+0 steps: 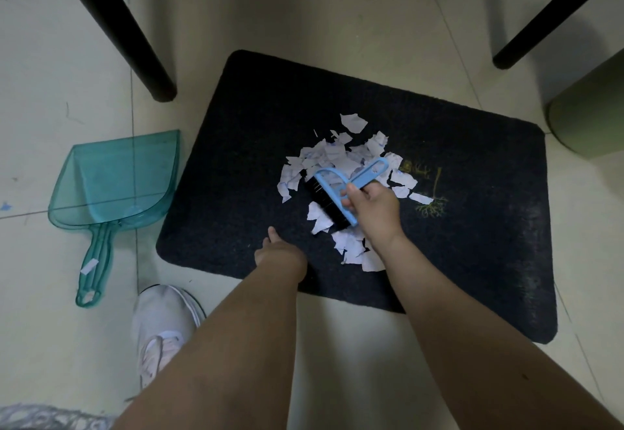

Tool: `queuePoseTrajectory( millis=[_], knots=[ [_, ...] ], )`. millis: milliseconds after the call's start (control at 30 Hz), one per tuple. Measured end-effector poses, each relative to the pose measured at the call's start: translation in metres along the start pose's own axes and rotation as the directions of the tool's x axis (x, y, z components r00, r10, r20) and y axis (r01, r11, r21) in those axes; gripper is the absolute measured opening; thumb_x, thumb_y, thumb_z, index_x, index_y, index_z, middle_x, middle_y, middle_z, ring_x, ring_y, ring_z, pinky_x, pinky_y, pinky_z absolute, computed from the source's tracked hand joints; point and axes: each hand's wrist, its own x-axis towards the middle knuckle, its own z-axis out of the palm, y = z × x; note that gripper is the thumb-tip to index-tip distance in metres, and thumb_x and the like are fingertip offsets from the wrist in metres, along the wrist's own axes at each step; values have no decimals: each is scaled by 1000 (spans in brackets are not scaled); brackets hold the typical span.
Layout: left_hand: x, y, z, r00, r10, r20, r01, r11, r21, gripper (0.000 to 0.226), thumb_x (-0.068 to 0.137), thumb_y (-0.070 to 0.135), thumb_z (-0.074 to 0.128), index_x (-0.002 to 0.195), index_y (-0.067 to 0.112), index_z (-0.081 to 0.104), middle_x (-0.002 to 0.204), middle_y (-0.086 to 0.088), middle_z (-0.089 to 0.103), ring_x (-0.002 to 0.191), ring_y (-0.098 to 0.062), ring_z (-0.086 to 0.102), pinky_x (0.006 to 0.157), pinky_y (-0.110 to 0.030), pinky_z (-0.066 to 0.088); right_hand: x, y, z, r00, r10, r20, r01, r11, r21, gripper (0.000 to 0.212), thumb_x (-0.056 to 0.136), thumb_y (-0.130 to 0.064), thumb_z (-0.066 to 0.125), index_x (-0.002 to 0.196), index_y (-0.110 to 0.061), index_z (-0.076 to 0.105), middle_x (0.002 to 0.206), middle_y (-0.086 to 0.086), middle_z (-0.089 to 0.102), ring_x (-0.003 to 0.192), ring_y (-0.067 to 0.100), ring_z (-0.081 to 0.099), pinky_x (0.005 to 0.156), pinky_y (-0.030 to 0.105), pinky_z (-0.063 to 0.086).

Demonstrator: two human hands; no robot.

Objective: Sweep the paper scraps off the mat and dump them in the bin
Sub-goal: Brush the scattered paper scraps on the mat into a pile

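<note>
Task status: early stage. The paper scraps (341, 173) lie in a loose heap at the centre of the mat (236, 146); none are in the dustpan (114, 180) or the bin (591, 115). Remaining, by judgement: gather the heap, move it off the mat into the dustpan, then empty the dustpan into the bin.

The right hand (371, 207) has its grip closed around the light blue plastic handle of the brush (341, 193), whose black bristles rest on the scraps. The left hand (280, 250) rests on the mat near its lower edge, holding nothing; the fingers are hidden, so how far they are curled cannot be told.

Materials: the mat is dark, coarse-piled and rectangular with rounded corners. The scraps are thin, white and irregularly torn. The dustpan is translucent teal plastic, lying on the tiled floor (354, 18) at centre left, just beside the mat. The bin is pale green and stands at the right edge.
</note>
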Motion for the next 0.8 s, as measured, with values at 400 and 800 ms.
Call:
queuePoseTrajectory(
  millis=[400,800],
  knots=[
    [-13,6,-4,998,-54,-11,52,993,-106,75,102,22,40,150,1,-14,160,-11,-13,149,-28,5,118,-39,17,11,21,-32,992,80,96,-57,974,-218,13,93,-21,56,87,-18,67,82,1,70,74,14,64,81,38,56],
    [-30,52,-8,999,35,-35,-38,996,-78,70,101,12,37,150,-1,-11,160,-14,-12,149,-30,6,117,-37,20,16,37,-72,847,215,485,1,914,-407,13,92,-15,59,92,-6,69,95,11,72,78,17,63,88,41,55]
  ],
)
